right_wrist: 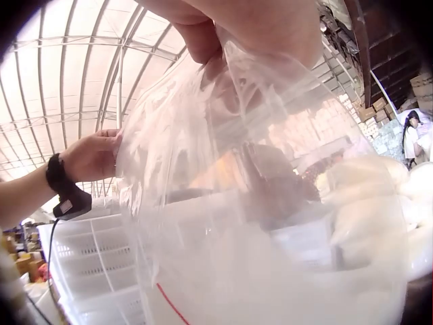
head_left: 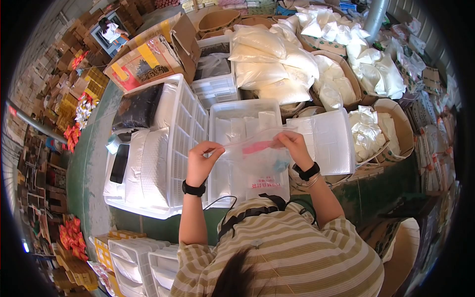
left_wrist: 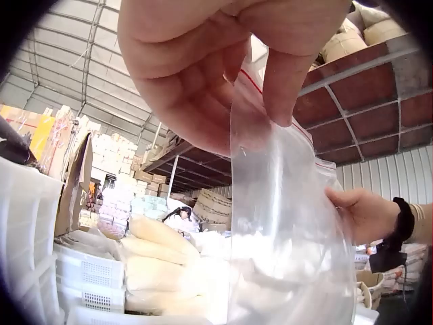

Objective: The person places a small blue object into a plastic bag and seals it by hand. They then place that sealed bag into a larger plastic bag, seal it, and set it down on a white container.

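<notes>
A clear zip bag (head_left: 258, 157) with pink and blue patches hangs between the two hands, above a white crate (head_left: 283, 190) holding flat white packets. The left hand (head_left: 202, 161) pinches one top corner between thumb and finger; in the left wrist view the left hand (left_wrist: 223, 74) grips the bag (left_wrist: 291, 223) near its red zip line. The right hand (head_left: 293, 147) pinches the opposite top corner. Seen from the right wrist, the right hand (right_wrist: 250, 34) holds the bag (right_wrist: 203, 203) from above, its fingertips partly hidden by the film.
Left stands a larger white crate (head_left: 190, 116) with white padded packs (head_left: 147, 171), a black pack (head_left: 137, 106) and a phone (head_left: 119, 163). A white foam lid (head_left: 324, 141) lies at right. Behind are cream bags (head_left: 272, 59) and a cardboard box (head_left: 153, 52). A person (head_left: 111, 32) is far back.
</notes>
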Action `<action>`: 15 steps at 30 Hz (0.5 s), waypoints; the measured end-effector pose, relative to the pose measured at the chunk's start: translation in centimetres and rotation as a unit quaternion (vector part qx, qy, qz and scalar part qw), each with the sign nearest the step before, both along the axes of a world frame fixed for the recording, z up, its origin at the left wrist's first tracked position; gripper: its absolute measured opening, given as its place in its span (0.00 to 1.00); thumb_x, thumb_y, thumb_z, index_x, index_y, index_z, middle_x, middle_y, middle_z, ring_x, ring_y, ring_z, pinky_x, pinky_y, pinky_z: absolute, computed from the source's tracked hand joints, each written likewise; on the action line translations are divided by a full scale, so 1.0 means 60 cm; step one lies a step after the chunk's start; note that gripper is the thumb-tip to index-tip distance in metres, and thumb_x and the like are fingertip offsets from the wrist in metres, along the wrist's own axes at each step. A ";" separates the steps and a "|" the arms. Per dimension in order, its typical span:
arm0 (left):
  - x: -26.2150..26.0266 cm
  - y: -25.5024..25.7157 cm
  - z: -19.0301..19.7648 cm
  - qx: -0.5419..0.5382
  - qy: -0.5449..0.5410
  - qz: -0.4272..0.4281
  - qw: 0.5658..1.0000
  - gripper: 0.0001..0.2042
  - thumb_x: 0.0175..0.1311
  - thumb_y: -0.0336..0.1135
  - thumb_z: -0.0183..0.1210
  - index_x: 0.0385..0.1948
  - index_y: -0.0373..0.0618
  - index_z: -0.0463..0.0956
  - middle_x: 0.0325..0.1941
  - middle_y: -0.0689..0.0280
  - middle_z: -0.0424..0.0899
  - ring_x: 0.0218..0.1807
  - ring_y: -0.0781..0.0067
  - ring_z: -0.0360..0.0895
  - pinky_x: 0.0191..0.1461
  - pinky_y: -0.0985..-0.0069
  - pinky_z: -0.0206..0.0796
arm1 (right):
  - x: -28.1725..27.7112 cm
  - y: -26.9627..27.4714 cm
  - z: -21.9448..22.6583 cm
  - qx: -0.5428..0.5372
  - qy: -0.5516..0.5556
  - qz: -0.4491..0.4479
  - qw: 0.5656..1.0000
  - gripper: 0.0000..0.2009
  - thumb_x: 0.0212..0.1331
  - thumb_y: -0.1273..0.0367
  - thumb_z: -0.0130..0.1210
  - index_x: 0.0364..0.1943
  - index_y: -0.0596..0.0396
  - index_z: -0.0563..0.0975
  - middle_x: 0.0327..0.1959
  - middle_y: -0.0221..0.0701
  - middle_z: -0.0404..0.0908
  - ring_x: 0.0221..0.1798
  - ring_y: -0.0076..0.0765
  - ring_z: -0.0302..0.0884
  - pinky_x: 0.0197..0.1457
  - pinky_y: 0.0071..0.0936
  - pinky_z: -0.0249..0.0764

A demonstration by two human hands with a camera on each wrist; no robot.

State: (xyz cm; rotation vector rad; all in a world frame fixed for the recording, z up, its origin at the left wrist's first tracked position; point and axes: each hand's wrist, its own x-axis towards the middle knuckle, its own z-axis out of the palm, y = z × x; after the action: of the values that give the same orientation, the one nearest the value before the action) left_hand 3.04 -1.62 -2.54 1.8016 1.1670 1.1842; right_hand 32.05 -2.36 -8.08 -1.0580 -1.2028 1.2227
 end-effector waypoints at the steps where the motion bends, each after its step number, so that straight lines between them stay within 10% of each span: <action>1: 0.002 -0.002 0.004 0.008 0.016 0.007 1.000 0.03 0.52 0.25 0.61 0.27 0.37 0.77 0.27 0.62 0.81 0.30 0.73 0.77 0.36 0.80 0.68 | -0.002 0.000 0.001 0.000 0.006 0.001 1.000 0.14 0.63 0.65 0.48 0.35 0.65 0.77 0.30 0.39 0.82 0.34 0.34 0.81 0.42 0.25 0.75; 15: 0.002 0.001 0.004 0.092 0.093 0.046 0.990 0.03 0.50 0.22 0.59 0.25 0.36 0.75 0.27 0.57 0.78 0.30 0.60 0.76 0.33 0.72 0.66 | 0.002 -0.004 -0.007 -0.026 0.014 -0.011 1.000 0.11 0.60 0.66 0.52 0.33 0.62 0.80 0.30 0.29 0.81 0.34 0.20 0.76 0.40 0.19 0.70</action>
State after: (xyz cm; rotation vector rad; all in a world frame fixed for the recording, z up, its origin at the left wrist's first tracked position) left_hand 3.13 -1.57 -2.32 2.0532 1.2936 1.2310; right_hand 32.14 -2.57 -8.53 -1.0860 -1.1402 1.2532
